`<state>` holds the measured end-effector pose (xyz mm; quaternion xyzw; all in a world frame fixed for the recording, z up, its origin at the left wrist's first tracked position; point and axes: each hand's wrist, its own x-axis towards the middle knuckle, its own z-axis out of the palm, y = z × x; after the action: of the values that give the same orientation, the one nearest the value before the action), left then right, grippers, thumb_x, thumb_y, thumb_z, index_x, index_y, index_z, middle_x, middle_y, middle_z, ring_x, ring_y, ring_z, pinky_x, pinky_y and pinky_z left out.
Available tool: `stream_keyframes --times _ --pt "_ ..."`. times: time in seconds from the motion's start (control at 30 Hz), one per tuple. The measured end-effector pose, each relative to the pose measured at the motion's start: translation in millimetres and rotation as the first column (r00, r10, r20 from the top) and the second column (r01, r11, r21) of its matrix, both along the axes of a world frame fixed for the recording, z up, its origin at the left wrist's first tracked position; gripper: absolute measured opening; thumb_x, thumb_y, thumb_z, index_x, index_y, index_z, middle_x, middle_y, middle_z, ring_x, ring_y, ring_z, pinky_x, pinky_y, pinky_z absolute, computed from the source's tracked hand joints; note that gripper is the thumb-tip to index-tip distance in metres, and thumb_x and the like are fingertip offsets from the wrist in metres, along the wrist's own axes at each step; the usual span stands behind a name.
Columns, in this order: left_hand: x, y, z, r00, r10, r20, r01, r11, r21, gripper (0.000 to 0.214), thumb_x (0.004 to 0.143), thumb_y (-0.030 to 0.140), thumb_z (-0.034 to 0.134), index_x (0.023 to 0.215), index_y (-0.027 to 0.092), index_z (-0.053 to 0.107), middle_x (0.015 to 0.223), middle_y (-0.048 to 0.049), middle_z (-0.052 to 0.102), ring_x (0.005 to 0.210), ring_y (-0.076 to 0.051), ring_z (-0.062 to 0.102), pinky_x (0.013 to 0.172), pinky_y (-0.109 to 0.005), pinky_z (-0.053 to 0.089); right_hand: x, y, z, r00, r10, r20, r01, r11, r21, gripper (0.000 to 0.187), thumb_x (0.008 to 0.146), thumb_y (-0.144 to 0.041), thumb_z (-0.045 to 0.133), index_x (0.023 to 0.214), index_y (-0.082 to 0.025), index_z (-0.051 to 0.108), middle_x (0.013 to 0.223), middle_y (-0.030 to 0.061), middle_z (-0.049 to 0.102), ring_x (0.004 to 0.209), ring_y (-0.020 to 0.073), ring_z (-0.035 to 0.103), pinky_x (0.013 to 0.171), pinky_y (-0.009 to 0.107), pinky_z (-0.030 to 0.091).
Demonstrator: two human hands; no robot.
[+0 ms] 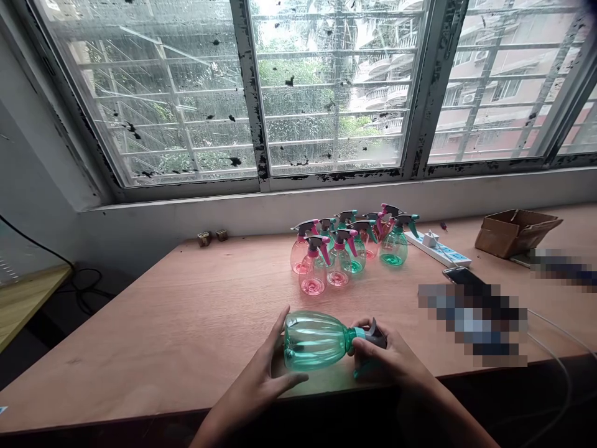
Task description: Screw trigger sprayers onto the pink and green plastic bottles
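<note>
Nearest the camera, a bare right hand (390,353) grasps the neck and dark grey spray head (374,336) of a ribbed, clear green plastic bottle (314,341), which lies sideways between the hands. The bare left hand (265,367) is spread around its base, thumb below; whether it presses on the plastic I cannot tell. Under the grip is a reddish-brown wooden tabletop (186,336). Just beyond the grip stand pink and green clear spray bottles (338,275) in a cluster. Farther right of it are a white power strip (445,253) and an open brown cardboard box (501,236).
</note>
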<state>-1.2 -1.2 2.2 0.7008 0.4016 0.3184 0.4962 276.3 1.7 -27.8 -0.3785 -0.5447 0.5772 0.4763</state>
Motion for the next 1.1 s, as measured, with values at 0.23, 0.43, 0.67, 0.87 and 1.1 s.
stream_keyframes --times 0.23,0.43,0.67,0.87,1.1 --pt "0.8 -2.8 1.9 1.000 -0.005 -0.010 0.004 1.000 -0.016 0.110 0.080 0.023 0.075 0.157 0.031 -0.002 0.165 -0.0047 0.021 0.151 -0.028 0.020 0.124 -0.044 0.018 -0.1 0.7 -0.1 1.000 -0.006 0.001 0.006 1.000 0.000 0.040 0.083 -0.046 0.074 0.101 -0.016 0.055 0.071 0.0024 0.073 0.064 0.0189 0.067 0.063 0.030 0.054" --pt "-2.0 -0.4 -0.6 0.995 0.017 -0.095 -0.018 1.000 -0.012 0.099 0.082 0.031 0.074 0.158 0.027 0.009 0.165 -0.0060 0.020 0.151 -0.029 0.017 0.124 -0.045 0.014 -0.5 -0.1 1.5 1.000 -0.004 -0.006 0.004 1.000 -0.001 0.041 0.081 -0.047 0.075 0.100 -0.016 0.056 0.070 0.0015 0.071 0.063 0.0179 0.066 0.063 0.030 0.054" --pt "-0.9 0.4 -2.3 0.996 0.009 -0.087 -0.004 0.998 0.055 0.107 0.082 0.023 0.072 0.157 0.032 -0.003 0.163 -0.0060 0.024 0.149 -0.029 0.024 0.122 -0.046 0.019 0.2 -0.3 1.4 1.000 0.003 0.004 -0.003 1.000 0.007 0.040 0.083 -0.046 0.075 0.101 -0.016 0.056 0.072 0.0025 0.072 0.064 0.0180 0.066 0.064 0.030 0.054" --pt "-0.5 -2.0 2.1 0.995 0.032 -0.091 -0.030 0.999 0.024 0.101 0.083 0.031 0.072 0.158 0.028 0.005 0.164 -0.0072 0.023 0.150 -0.033 0.017 0.123 -0.051 0.012 0.7 0.8 -1.6 1.000 0.000 0.013 0.000 1.000 0.020 0.039 0.083 -0.046 0.074 0.101 -0.016 0.056 0.072 0.0024 0.072 0.065 0.0192 0.067 0.065 0.031 0.055" --pt "-0.9 -1.3 1.6 0.994 0.025 -0.104 -0.026 1.000 -0.002 0.096 0.082 0.031 0.074 0.157 0.028 0.015 0.163 -0.0067 0.025 0.149 -0.031 0.022 0.124 -0.047 0.015 -1.2 -1.2 3.1 1.000 -0.018 0.008 0.018 1.000 -0.001 0.041 0.080 -0.049 0.076 0.099 -0.017 0.057 0.071 0.0021 0.072 0.064 0.0201 0.068 0.063 0.032 0.055"
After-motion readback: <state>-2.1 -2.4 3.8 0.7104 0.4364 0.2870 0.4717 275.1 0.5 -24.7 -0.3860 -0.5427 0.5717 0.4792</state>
